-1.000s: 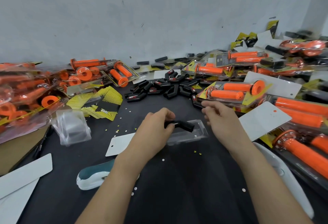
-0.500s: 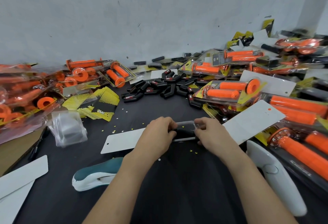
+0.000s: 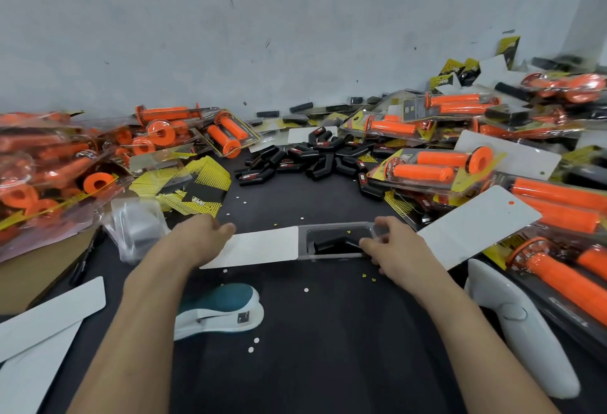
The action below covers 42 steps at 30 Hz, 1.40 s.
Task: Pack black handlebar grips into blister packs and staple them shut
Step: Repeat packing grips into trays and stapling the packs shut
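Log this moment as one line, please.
grip: lying in blister | left hand: at card end | right hand: holds blister end | stapler: idle

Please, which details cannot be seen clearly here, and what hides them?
Head view only.
1. Right end of the black grip in the blister pack: covered by the right hand.
2. Whether the left hand grips the white card: its fingers are hidden by the hand itself.
3. Logos on the pile of black grips: too small.
4. Orange grip packs at the left edge: blurred, cut off.
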Available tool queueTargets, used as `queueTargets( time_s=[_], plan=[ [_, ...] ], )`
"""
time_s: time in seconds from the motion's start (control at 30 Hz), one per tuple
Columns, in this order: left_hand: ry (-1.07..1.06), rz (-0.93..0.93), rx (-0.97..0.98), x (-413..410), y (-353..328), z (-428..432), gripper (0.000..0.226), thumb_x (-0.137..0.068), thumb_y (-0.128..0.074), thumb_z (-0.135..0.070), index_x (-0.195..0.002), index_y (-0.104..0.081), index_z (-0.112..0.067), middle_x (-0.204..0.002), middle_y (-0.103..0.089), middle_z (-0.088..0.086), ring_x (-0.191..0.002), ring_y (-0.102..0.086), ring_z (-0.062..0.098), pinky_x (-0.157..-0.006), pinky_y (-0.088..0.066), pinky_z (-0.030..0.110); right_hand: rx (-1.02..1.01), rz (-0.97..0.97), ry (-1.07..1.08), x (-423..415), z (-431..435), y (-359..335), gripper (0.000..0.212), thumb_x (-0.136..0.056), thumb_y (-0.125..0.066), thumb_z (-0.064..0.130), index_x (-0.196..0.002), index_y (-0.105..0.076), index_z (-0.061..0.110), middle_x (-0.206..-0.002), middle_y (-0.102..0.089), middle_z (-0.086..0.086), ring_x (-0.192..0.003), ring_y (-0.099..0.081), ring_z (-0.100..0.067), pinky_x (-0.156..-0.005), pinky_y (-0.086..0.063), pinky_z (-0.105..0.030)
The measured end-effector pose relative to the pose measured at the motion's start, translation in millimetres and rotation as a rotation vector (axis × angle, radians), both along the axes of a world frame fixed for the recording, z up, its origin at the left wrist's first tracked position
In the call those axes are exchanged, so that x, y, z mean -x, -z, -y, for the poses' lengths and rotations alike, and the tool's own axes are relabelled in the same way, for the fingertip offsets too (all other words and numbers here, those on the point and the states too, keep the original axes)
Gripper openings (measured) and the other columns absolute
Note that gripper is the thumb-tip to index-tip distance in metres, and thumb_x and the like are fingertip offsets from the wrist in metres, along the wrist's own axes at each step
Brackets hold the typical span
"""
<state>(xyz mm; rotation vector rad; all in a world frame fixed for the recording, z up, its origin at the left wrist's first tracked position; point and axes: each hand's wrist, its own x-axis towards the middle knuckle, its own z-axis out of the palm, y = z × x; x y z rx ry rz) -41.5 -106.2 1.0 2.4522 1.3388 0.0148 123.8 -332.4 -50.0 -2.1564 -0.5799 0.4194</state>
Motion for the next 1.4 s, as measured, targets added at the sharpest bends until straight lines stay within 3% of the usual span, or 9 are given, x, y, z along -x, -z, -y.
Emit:
queueTargets(
  time_s=[0.1,0.27,0.4,0.5,0.63,0.83,1.03,1.23,1.4],
  plan=[
    [-0.002,0.013,0.031,2.3,5.3,-3.1,0.044,-0.103,-0.042,-0.039,-0.118,-0.06,-0.002,-0.118,-0.062,0.017,-0.105,-0.056,0.032,-0.081,-0.04,0.031,-0.001,-0.018,0.001,0.6,-1.1,1.3,0.057,-0.095,-0.061,0.03,-0.146,-0.04,0.016,-0.13,-0.06,-0.013,-0.114,-0.061,-0.033,-0.099,-0.05,-0.047],
    [-0.034,0.235,0.198,-0.2,4.0,2.3,0.045,-0.103,-0.041,-0.043,-0.133,-0.055,-0.014,-0.092,-0.058,0.001,-0.08,-0.062,0.023,-0.059,-0.054,0.029,-0.007,-0.015,-0.007,-1.3,-4.3,4.8,0.058,-0.095,-0.063,0.032,-0.146,-0.041,0.017,-0.129,-0.061,-0.013,-0.111,-0.062,-0.032,-0.099,-0.05,-0.046],
    [0.007,0.26,0.214,-7.2,4.6,13.2,0.045,-0.102,-0.041,-0.046,-0.134,-0.055,-0.017,-0.096,-0.058,-0.002,-0.079,-0.067,0.024,-0.066,-0.06,0.034,-0.065,-0.032,-0.013,-2.5,-7.5,7.9,0.05,-0.098,-0.059,0.029,-0.144,-0.044,0.016,-0.107,-0.067,-0.008,-0.079,-0.066,-0.018,-0.084,-0.056,-0.038],
    [0.069,0.234,0.192,-13.2,4.8,18.9,0.039,-0.102,-0.039,-0.046,-0.12,-0.059,-0.018,-0.087,-0.06,-0.003,-0.073,-0.07,0.028,-0.072,-0.058,0.034,-0.12,-0.078,-0.009,-1.8,-9.5,9.8,0.043,-0.101,-0.052,0.024,-0.143,-0.047,0.015,-0.089,-0.068,-0.005,-0.073,-0.066,-0.016,-0.081,-0.058,-0.036],
    [0.134,0.278,0.244,-22.1,6.6,28.2,0.037,-0.102,-0.041,-0.046,-0.111,-0.061,-0.017,-0.078,-0.06,0.003,-0.059,-0.055,0.022,-0.054,-0.044,0.026,-0.153,-0.11,-0.017,-0.7,-10.6,9.6,0.04,-0.102,-0.046,0.019,-0.141,-0.05,0.015,-0.091,-0.067,-0.004,-0.074,-0.067,-0.015,-0.077,-0.057,-0.032],
    [0.249,0.21,0.143,-32.5,9.4,40.4,0.035,-0.104,-0.04,-0.04,-0.12,-0.062,-0.019,-0.118,-0.064,0.004,-0.097,-0.056,0.019,-0.084,-0.041,0.03,-0.162,-0.111,-0.053,-0.1,-7.9,9.8,0.046,-0.098,-0.058,0.023,-0.142,-0.048,0.015,-0.094,-0.066,-0.001,-0.071,-0.066,-0.012,-0.072,-0.055,-0.027],
    [0.156,0.353,0.289,-29.8,14.8,34.9,0.01,-0.099,-0.051,-0.017,-0.095,-0.059,-0.013,-0.106,-0.069,0.019,-0.091,-0.07,0.032,-0.086,-0.058,0.047,-0.178,-0.115,-0.021,-2.0,-8.2,11.6,0.054,-0.098,-0.059,0.019,-0.149,-0.041,0.016,-0.101,-0.063,0.006,-0.067,-0.066,-0.007,-0.06,-0.049,-0.018],
    [0.144,0.501,0.391,-27.4,17.6,34.3,0.012,-0.096,-0.058,-0.011,-0.107,-0.064,-0.012,-0.091,-0.07,0.001,-0.068,-0.064,0.01,-0.054,-0.051,0.02,-0.286,-0.001,-0.018,-2.1,-7.0,9.6,0.034,-0.099,-0.059,0.015,-0.133,-0.061,0.019,-0.108,-0.063,0.011,-0.076,-0.068,-0.006,-0.071,-0.056,-0.019],
    [0.217,0.635,0.387,-17.9,5.3,36.0,0.011,-0.096,-0.061,-0.013,-0.105,-0.065,-0.007,-0.086,-0.071,0.004,-0.06,-0.061,0.011,-0.055,-0.052,0.02,-0.371,0.057,-0.067,2.4,0.2,0.4,0.028,-0.101,-0.054,0.014,-0.118,-0.069,0.031,-0.109,-0.068,0.012,-0.075,-0.069,-0.003,-0.076,-0.056,-0.022]
  ],
)
